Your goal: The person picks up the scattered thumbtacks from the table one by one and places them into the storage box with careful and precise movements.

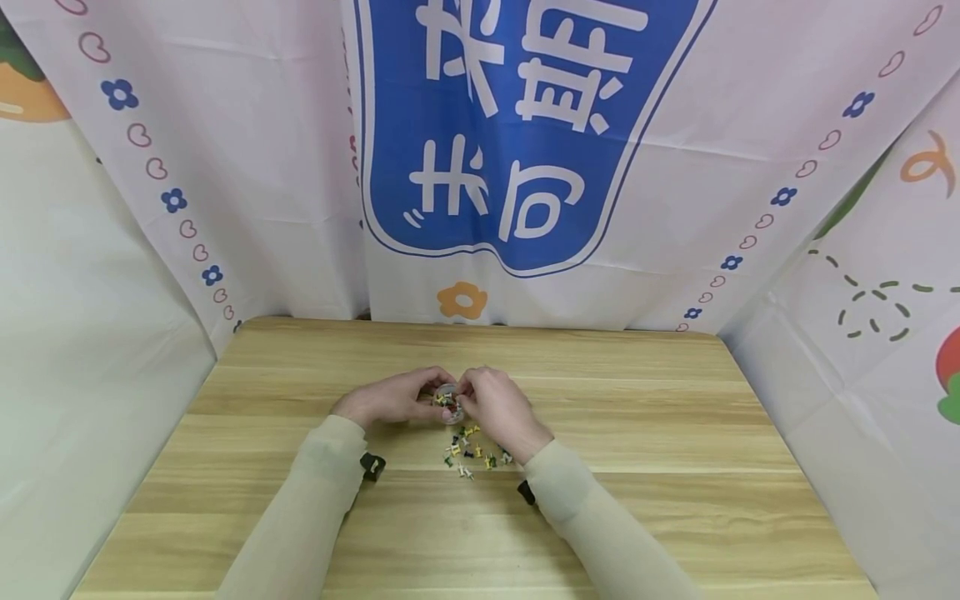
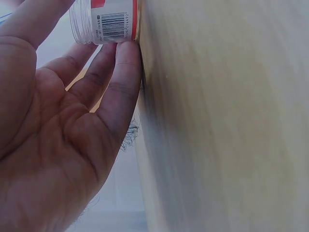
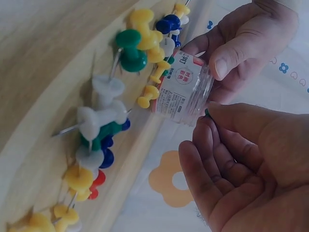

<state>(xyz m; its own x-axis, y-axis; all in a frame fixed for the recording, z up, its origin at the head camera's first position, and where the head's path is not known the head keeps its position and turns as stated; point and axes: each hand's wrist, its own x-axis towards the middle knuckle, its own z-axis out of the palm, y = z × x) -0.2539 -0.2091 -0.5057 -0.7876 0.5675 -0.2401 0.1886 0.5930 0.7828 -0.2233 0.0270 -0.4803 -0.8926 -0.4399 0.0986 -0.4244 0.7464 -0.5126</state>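
Push pins (image 3: 91, 121) lie well inside the worktop (image 1: 637, 433) edges; forearms (image 1: 300, 508) converge, left grip (image 1: 390, 400) clasping the jar (image 3: 181, 87), right grip (image 1: 500, 408) pinching a green pin (image 3: 207, 113) beside it.

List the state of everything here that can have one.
Clear round jar with red-and-white label: upright, uncapped.
Multicoloured plastic pushpins: some inside jar, others loose on pale wooden table.
Small green piece, likely a pushpin: pinched, mostly hidden.
Left hand: holding jar.
Right hand: pinching the green piece.
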